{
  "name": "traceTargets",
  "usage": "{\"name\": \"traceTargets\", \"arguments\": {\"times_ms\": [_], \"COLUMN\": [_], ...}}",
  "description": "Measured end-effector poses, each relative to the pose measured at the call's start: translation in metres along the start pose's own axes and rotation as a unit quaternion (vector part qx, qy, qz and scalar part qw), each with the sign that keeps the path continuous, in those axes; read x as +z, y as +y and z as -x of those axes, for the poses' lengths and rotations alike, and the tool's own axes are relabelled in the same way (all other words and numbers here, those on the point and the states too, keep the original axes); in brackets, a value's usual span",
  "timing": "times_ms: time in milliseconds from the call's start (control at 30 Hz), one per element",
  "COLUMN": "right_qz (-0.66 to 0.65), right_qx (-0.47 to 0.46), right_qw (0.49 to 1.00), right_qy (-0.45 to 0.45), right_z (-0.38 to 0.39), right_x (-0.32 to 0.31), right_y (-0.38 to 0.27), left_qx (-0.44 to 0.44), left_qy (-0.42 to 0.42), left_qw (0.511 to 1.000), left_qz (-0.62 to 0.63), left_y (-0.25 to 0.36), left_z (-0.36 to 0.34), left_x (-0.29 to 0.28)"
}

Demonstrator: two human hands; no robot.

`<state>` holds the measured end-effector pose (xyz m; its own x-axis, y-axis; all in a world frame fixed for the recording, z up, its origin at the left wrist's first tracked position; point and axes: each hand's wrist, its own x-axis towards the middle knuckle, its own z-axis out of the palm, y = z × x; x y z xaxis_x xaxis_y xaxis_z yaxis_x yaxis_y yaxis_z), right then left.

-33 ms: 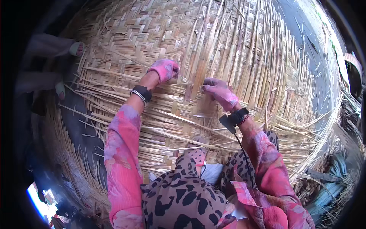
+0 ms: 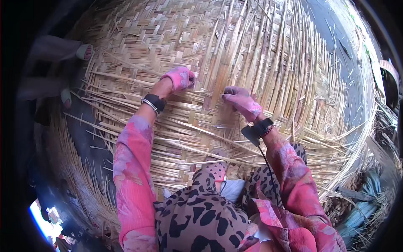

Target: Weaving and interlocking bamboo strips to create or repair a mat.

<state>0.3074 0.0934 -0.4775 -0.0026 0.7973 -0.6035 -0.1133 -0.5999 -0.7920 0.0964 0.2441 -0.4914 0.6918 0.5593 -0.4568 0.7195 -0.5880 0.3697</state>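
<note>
A large woven mat of pale bamboo strips (image 2: pixel 168 40) spreads beneath both hands. My left hand (image 2: pixel 179 78), in a pink patterned glove, is closed just above the crosswise strips; its curled fingers hide what they hold. My right hand (image 2: pixel 242 102), gloved alike, pinches thumb and fingers together beside a blurred lengthwise bamboo strip (image 2: pixel 221 77). It seems to grip that strip, though the contact is partly hidden. Between the hands, a short gap shows crossing strips. Loose strip ends (image 2: pixel 184 126) run crosswise below my left hand.
Another person's sandalled foot (image 2: pixel 84 52) stands at the mat's left edge, with a second foot lower down. My own foot (image 2: pixel 216 168) rests on the near strips. Long unwoven strips (image 2: pixel 289 54) fan out at the far right. A bluish-green cloth or sheet (image 2: pixel 363 206) lies lower right.
My left hand and forearm have shifted slightly to the left. The right hand has barely moved.
</note>
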Motion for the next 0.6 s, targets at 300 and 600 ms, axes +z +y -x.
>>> {"name": "traceTargets", "arguments": {"times_ms": [300, 600], "right_qz": [-0.101, 0.486], "right_qx": [-0.104, -0.312], "right_qw": [0.985, 0.812], "right_qy": [0.089, 0.088], "right_z": [-0.015, 0.033], "right_x": [-0.003, 0.015], "right_y": [0.030, 0.052], "left_qx": [-0.027, -0.063], "left_qy": [-0.018, 0.006], "left_qw": [0.970, 0.979], "left_qz": [0.239, 0.192], "left_y": [-0.003, 0.001], "left_z": [0.017, 0.005], "left_x": [0.024, 0.038]}}
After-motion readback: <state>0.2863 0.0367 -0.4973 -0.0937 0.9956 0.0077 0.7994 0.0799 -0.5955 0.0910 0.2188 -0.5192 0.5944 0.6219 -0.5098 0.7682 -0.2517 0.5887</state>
